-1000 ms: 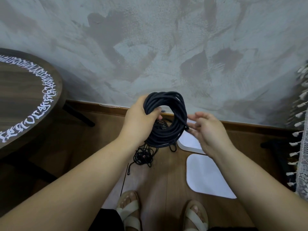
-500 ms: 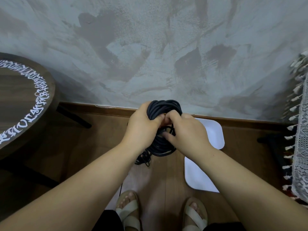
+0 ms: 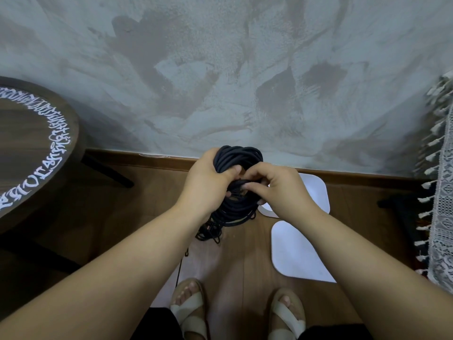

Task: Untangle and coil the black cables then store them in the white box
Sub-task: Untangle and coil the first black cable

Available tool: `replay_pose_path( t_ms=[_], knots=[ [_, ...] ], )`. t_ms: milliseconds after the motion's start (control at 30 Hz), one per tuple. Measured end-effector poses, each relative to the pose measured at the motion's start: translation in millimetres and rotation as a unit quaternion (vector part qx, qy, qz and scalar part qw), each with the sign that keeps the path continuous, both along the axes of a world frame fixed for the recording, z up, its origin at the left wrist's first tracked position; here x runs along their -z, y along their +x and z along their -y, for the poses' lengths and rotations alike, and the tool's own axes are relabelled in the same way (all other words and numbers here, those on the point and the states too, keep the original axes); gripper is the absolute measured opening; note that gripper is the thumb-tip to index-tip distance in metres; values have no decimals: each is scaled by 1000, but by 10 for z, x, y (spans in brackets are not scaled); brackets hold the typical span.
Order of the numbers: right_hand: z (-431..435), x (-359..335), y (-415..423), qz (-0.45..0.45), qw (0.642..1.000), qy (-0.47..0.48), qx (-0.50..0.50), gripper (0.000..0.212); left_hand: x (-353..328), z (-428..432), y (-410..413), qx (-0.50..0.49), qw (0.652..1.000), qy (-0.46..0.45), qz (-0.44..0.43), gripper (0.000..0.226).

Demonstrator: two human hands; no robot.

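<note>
left of the black cable coil point(image 3: 241, 155): round table point(image 3: 36, 148) with white lettering, well apart.
left hand point(image 3: 208, 185): fingers curled round the coil's left side, holding it up above the floor point(image 3: 152, 217).
coil itself: ring upright, its open face toward the person, between both hands.
below the coil: loose thin black tangle point(image 3: 209, 233) on the floor, not yet wound.
right hand point(image 3: 282, 190): pinches a strand at the coil's middle, probably tucking the end in.
right of the coil: white box point(image 3: 316, 192), just past the right hand; flat white lid point(image 3: 294, 253) below it.
coming move: the box lies rightward and down from the coil; the right hand is nearer.
</note>
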State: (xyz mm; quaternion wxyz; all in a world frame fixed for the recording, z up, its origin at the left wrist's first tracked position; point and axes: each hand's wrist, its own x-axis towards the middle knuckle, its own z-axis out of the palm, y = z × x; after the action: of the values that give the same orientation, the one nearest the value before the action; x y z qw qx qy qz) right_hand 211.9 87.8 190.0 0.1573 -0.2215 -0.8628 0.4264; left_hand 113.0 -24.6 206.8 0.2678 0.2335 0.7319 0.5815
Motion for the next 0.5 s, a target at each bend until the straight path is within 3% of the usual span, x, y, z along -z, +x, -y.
replay_pose_path(
  t_ms=[133,200,267,300,400,500],
  knots=[
    [-105,-4,18,-20,998,-65,-11,22,-1,3,-49,-19,995,31,90,13],
    [-104,2,29,-39,996,58,-59,20,16,-13,-69,-44,990,42,127,8],
    [-61,44,25,-36,964,228,-134,22,20,-20,-99,-77,984,61,149,4],
    [-23,72,25,-25,952,263,-153,25,23,-15,-119,-90,983,70,146,2],
    [94,58,21,-12,965,223,-135,39,30,8,-146,-100,985,85,111,3],
    [113,27,2,-29,982,170,-76,29,55,8,-142,-96,989,86,70,8]
  ],
)
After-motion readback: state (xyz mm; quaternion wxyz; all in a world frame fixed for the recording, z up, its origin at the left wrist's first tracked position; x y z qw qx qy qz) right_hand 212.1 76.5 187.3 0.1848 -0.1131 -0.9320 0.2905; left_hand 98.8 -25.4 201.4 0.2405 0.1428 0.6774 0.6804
